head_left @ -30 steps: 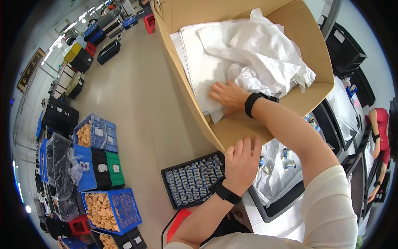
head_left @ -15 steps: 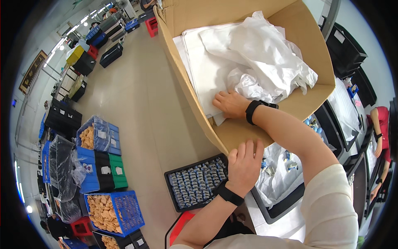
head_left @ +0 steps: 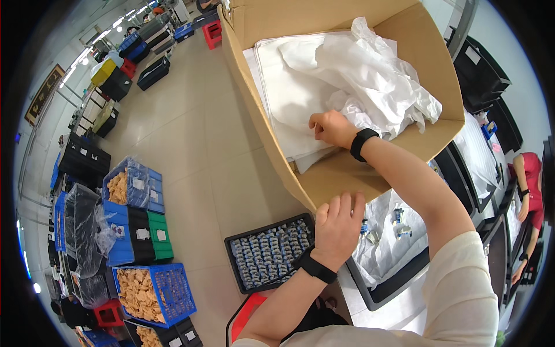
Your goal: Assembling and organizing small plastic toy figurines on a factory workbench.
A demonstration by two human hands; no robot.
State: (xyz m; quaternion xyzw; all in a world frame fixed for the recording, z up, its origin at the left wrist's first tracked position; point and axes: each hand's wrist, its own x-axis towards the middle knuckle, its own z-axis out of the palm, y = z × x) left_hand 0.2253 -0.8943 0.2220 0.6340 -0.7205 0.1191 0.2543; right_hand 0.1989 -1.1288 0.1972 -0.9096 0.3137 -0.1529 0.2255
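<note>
1. On my feed, the right hand (head_left: 334,128) is inside the cardboard box (head_left: 300,20), above the nearer part of the white paper stack (head_left: 289,69). Its fingers are curled in together; I cannot tell whether a sheet is pinched between them.
2. The left hand (head_left: 339,226) rests at the box's near-left corner, fingers side by side against the edge. I cannot tell from here whether it clamps the cardboard.
3. I see the stack flat in the box along its left edge, reaching toward the far edge. A crumpled white sheet (head_left: 393,75) covers its right part and spreads toward the box's right wall.
4. Below the box's near-left corner I have a black tray (head_left: 266,226) filled with rows of small parts (head_left: 269,254).
5. Under the near edge sits a paper-lined tray (head_left: 358,286), a few metal pieces (head_left: 403,231) lying toward its far edge.
6. Off to the left I make out a blue crate (head_left: 180,292) with tan pieces (head_left: 139,295); at far right, a co-worker in red (head_left: 532,180).
</note>
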